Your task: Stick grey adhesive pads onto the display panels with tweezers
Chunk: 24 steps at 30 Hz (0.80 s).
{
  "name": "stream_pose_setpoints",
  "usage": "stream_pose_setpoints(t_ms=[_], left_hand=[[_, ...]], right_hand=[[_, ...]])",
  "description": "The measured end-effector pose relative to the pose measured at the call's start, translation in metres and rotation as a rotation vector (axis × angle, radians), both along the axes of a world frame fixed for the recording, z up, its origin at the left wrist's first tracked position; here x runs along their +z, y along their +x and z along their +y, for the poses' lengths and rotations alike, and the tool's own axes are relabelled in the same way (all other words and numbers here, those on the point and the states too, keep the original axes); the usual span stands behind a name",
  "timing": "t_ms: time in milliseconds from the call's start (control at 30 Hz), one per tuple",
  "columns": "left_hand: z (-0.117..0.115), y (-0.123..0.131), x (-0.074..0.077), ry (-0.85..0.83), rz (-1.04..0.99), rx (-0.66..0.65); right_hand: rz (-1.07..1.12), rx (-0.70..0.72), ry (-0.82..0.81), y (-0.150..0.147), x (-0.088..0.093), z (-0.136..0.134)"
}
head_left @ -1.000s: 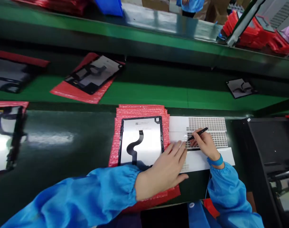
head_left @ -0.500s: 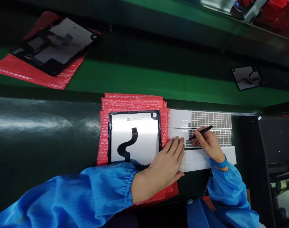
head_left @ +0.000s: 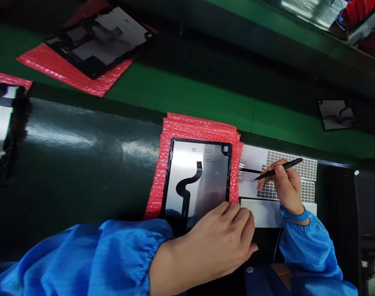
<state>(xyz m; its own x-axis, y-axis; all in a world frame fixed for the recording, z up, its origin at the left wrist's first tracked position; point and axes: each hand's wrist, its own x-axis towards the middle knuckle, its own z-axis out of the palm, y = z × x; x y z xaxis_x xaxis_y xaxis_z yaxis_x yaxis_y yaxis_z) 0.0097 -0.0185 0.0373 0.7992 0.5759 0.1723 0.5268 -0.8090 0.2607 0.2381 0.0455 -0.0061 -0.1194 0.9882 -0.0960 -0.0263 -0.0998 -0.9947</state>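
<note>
Big change vs half a sec ago: L grip (head_left: 224, 234) is off the middle of the white label strips (head_left: 249, 185), now curled by the screen panel's (head_left: 210, 185) right side. Tips hidden, so idk if it's holding anything. R grip (head_left: 287, 185) is pinching a black pen-like tool (head_left: 293, 163), tip now over the blank bit, so imo work's moved off the grid & nothing's pinning that strip. Can't tell if a label's on the tip. Panel's on red wrap (head_left: 202, 126) nr desk's (head_left: 82, 172) front edge, strips toward its right end.
</note>
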Motion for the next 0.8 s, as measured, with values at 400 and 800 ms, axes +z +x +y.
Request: stream_pose_setpoints(t_ms=[400,800], left_hand=[[-0.003,-0.035,-0.031,-0.057,0.098,0.276],[-0.001,-0.033,-0.032,-0.051,0.069,0.280]], right_hand=[[0.152,0.186,-0.085,-0.053,-0.025,0.015],[0.080,0.215,-0.143,-0.053,-0.021,0.014]])
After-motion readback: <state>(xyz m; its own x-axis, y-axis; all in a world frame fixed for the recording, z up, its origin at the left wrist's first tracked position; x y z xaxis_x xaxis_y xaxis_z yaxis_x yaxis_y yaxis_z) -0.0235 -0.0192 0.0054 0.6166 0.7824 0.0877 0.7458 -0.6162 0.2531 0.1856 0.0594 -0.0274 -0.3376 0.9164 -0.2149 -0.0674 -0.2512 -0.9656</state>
